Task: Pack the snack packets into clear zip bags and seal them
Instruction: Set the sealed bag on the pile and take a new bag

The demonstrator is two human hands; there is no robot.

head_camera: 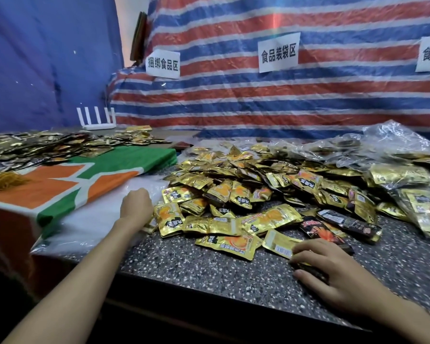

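Observation:
A big heap of gold snack packets (246,189) lies on the speckled counter (209,266), with a few black packets (325,229) at its front. A stack of clear zip bags (90,222) lies flat to the left of the heap. My left hand (135,204) reaches onto the far end of this stack; its fingers are hidden behind the knuckles. My right hand (333,271) sits at the heap's near edge. Its fingertips lie on a gold packet (278,243), and a dark packet (310,268) is pinched between fingers and thumb.
A green, orange and white cloth (67,184) covers the left side, with a bundle of yellow rubber bands (5,182) on it and more packets (35,145) behind. Filled clear bags (382,147) pile up at the back right. A white router (97,120) stands against the tarp.

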